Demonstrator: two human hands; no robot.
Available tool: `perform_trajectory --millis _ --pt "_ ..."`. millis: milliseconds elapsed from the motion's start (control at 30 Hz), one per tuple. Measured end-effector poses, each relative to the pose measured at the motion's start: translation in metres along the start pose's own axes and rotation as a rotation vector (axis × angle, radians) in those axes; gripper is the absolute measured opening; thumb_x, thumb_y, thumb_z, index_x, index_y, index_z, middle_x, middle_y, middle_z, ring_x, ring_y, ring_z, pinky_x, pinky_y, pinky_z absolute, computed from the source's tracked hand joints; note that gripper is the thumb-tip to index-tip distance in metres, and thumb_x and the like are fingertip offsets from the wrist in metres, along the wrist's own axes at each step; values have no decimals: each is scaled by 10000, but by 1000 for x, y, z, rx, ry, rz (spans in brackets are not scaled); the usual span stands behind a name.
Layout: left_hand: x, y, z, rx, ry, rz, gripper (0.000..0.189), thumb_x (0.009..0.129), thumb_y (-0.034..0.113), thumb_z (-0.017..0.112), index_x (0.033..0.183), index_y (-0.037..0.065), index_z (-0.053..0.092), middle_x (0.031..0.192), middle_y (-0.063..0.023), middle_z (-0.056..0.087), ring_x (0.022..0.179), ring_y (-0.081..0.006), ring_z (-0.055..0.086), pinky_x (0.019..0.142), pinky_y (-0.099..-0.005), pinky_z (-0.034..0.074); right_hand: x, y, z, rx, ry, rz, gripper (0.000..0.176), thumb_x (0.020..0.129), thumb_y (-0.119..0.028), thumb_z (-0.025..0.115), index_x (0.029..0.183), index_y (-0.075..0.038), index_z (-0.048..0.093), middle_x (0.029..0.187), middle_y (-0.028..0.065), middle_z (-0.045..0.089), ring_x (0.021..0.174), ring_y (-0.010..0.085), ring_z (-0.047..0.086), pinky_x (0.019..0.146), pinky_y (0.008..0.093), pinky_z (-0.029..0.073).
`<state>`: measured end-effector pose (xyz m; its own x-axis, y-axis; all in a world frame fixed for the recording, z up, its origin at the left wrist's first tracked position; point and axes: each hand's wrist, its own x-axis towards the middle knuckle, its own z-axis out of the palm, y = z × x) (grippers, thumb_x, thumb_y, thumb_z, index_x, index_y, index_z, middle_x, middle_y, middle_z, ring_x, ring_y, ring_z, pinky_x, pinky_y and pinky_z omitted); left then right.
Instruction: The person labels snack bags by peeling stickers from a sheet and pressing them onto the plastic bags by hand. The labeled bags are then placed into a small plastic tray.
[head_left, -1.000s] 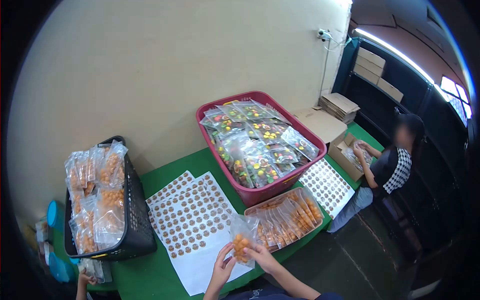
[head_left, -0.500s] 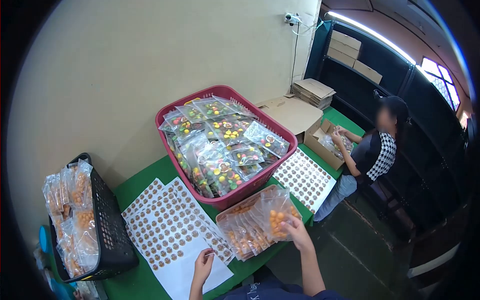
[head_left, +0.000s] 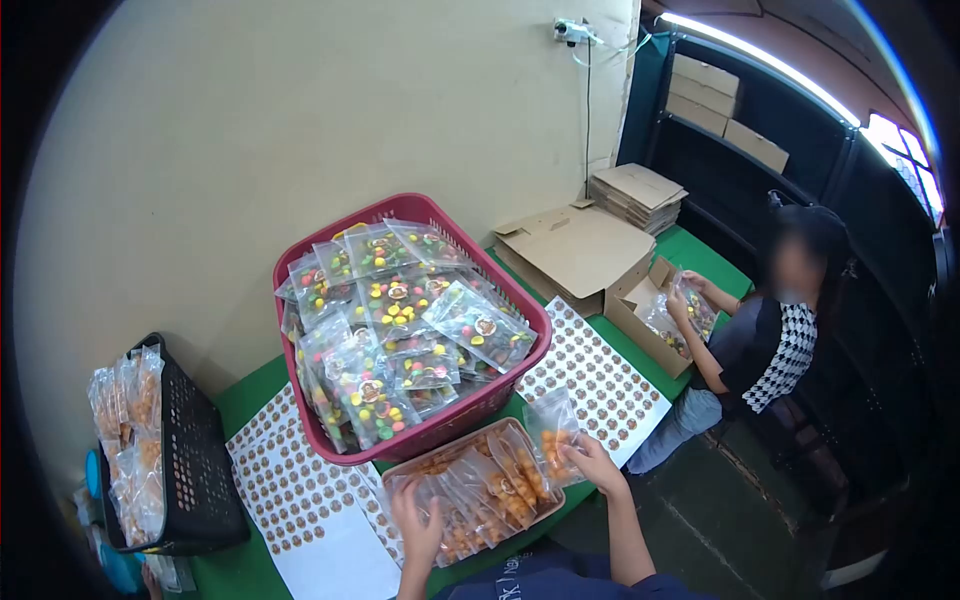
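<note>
My right hand (head_left: 597, 466) pinches a clear plastic bag of orange ball snacks (head_left: 552, 436) at its side, holding it upright at the right end of a shallow tray (head_left: 550, 511). A row of similar snack bags (head_left: 478, 500) leans inside that tray. At the tray's left end, my left hand (head_left: 416, 527) has its fingers apart, the fingertips right at the nearest bags. Sheets of round printed stickers (head_left: 318, 572) lie just left of this hand. Another sticker sheet (head_left: 595, 385) spreads out beyond the held bag.
A maroon basket (head_left: 530, 352) heaped with bags of colourful sweets stands behind the tray. On the left, a black crate (head_left: 200, 455) holds more orange snack bags. Across the green table (head_left: 705, 262), a co-worker (head_left: 765, 335) handles a bag over a cardboard box (head_left: 640, 335). Flattened cardboard (head_left: 575, 245) lies nearby.
My left hand has moved from above the sticker sheet to the bags at the tray's left end, its fingers spreading. My right hand still holds its bag. The view has shifted somewhat.
</note>
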<state>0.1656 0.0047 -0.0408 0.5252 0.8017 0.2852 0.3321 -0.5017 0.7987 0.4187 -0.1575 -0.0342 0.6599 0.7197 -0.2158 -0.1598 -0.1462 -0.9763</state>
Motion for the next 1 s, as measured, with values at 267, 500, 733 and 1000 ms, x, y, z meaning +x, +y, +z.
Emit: perform_trajectory --millis 267,500,733,1000 --pt "6 78 104 123 -322 101 540 814 319 533 1269 80 365 1343 -95 340 1283 -277 249 981 -578 77 35 18 -29 -219 -38 -79 328 849 -194 539 1103 11 509 921 84 591 816 126 555 712 248 443" --pt "-6 70 126 414 -337 60 570 809 277 492 1304 53 316 1369 -118 298 1288 -272 235 978 -591 69 14 31 2 -594 -225 -279 438 819 -247 548 1149 29 465 992 182 553 860 265 555 752 335 442" --pt "-9 76 122 436 -322 36 583 751 190 494 1291 44 333 1381 -153 261 1281 -293 244 986 -588 69 0 4 10 -555 -197 -266 375 814 -195 515 1104 40 473 935 203 534 850 332 539 762 377 430" --pt "-10 78 129 440 -328 6 624 730 216 514 1290 20 318 1406 -145 198 1292 -298 211 989 -589 62 26 38 17 -854 -290 -93 289 797 -170 457 964 65 462 967 257 505 876 401 527 757 458 434"
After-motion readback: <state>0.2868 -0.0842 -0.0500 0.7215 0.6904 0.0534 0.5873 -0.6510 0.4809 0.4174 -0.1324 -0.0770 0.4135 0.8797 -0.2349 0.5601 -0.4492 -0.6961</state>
